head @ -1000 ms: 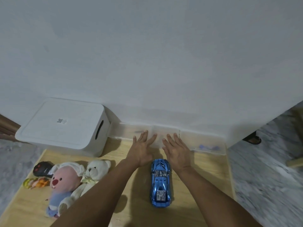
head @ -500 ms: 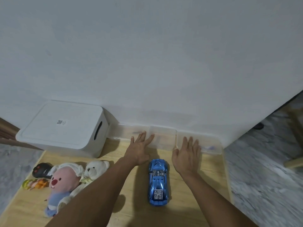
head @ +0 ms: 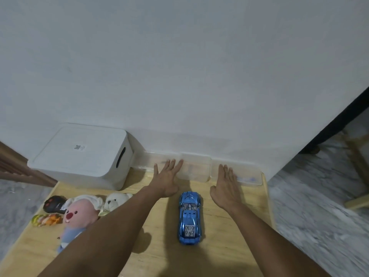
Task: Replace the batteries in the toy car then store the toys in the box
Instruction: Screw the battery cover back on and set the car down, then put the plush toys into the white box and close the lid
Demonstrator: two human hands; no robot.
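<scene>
Compared with a second ago, the right hand (head: 225,188) has swung away from the left hand (head: 166,179): the two were then nearly side by side above the nose of the blue toy car (head: 189,217), and now they sit well apart, one on each side of the car's front end. Both hands are flat with straight fingers, palms down, holding nothing; the left fingertips reach the leftmost of three clear plastic trays (head: 196,168) lined along the wall, and the right fingertips reach the rightmost one. The car has not moved on the wooden table (head: 219,254); it lies lengthwise between the forearms, nose toward the wall. The white lidded box (head: 79,156) stands closed at the back left corner, against the wall and just beside the trays, with a dark slot handle on its end. A small sticker (head: 79,147) with a square code sits on the lid, too small to read. The plate at the car's rear carries characters too blurred to make out. On the left lie a pink plush (head: 76,216), a white teddy bear (head: 115,201), a black remote (head: 55,203) and a small orange and yellow toy (head: 47,219)
</scene>
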